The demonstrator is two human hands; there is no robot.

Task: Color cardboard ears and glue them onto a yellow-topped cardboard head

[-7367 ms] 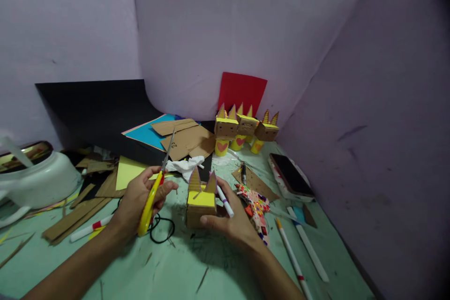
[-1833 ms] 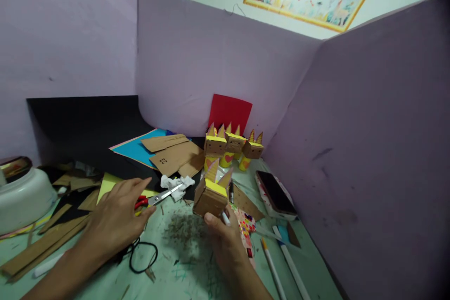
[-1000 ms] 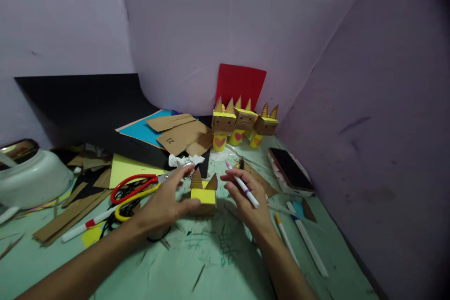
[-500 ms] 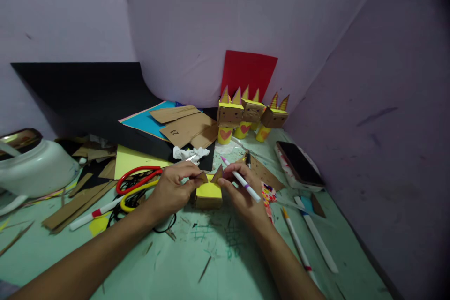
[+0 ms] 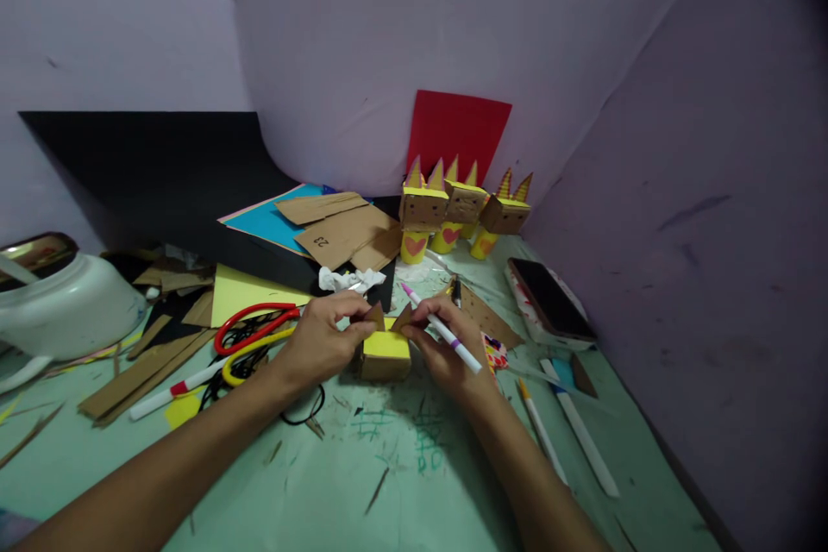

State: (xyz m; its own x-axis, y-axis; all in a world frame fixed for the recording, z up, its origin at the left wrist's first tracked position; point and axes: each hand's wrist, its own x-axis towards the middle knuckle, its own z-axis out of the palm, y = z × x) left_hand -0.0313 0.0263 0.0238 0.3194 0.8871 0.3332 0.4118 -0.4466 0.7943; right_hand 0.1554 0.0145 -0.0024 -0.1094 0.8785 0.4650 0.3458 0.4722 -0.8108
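A small cardboard box (image 5: 386,355) with a yellow top sits on the green table between my hands. Two pointed cardboard pieces stand at its far edge. My left hand (image 5: 333,336) pinches the left cardboard triangle (image 5: 376,316) between thumb and finger. The right cardboard triangle (image 5: 402,318) is pinched in my right hand (image 5: 449,345), which also carries a white marker with a purple tip (image 5: 446,332) lying across its fingers.
Three box-headed figures (image 5: 423,211) with pointed ears stand at the back. Red-and-yellow-handled scissors (image 5: 255,326) and cardboard strips (image 5: 146,375) lie left. A phone (image 5: 552,297) on a box and several markers (image 5: 586,440) are right; a white pot (image 5: 84,302) is far left.
Both hands still pinch the triangles, which have shifted slightly. The marker in my right hand has tilted a little, its purple tip now further left.
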